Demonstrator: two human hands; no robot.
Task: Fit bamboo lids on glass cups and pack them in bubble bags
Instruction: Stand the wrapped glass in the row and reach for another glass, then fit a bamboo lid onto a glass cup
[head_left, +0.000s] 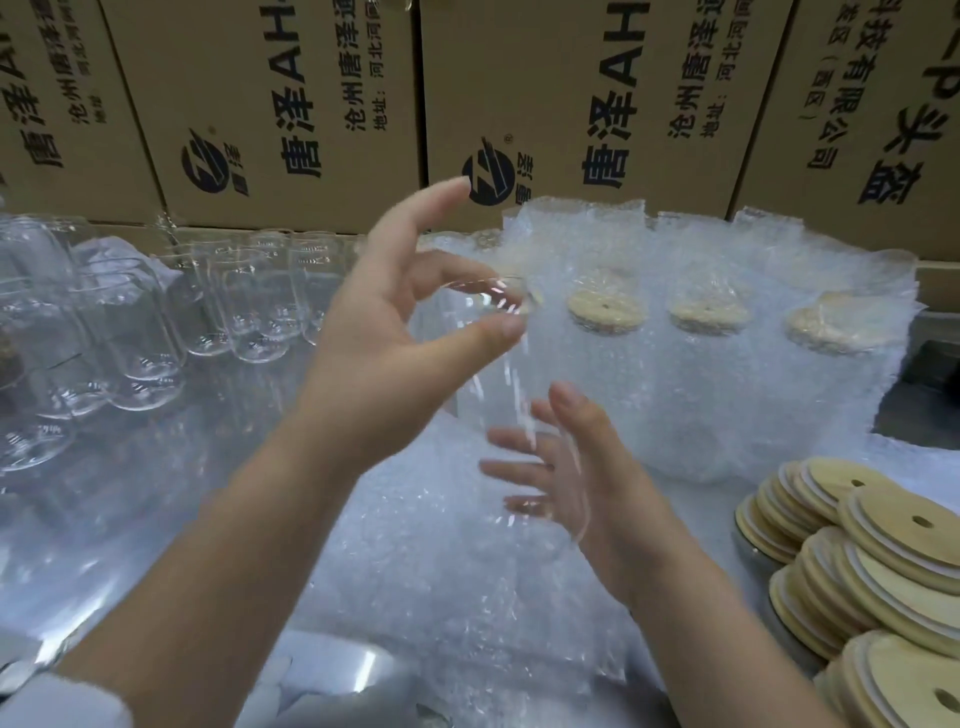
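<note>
A lidless glass cup (493, 395) is pinched at its rim by the left grip (384, 343) and steadied below by the flat, released right grip (571, 483), presumably leaving its mouth clear for the bamboo lids (883, 519) stacked right of that grip.

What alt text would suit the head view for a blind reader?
A person's left hand pinches the rim of a clear glass cup while the open right hand lies against its lower part. Empty glass cups stand left, bamboo lids lie stacked right.
</note>
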